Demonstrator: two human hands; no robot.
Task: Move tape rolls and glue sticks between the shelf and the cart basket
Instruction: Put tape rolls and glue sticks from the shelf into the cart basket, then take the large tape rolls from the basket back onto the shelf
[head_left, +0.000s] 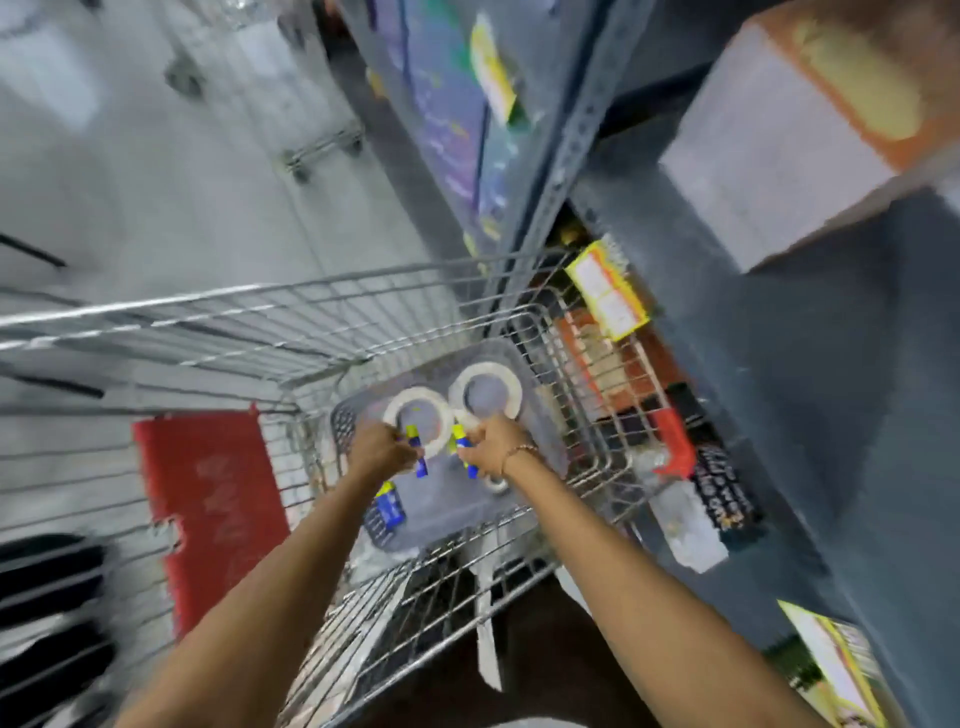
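Both my hands reach down into the wire cart basket (587, 415), onto a pale plastic tray (447, 499) at its bottom. My left hand (382, 449) grips a blue and yellow glue stick (417, 451). My right hand (493, 449) grips another glue stick (464, 450). Two white tape rolls lie flat on the tray just beyond my fingers, the left roll (420, 420) and the right roll (485, 389). A blue glue pack (387, 509) lies on the tray under my left wrist. The view is blurred.
A grey metal shelf unit (779, 364) rises close on the right, with boxes and yellow-tagged goods (605, 288) on it. A red panel (208, 514) hangs on the cart's left side. Another cart (317, 145) stands farther off on the grey floor.
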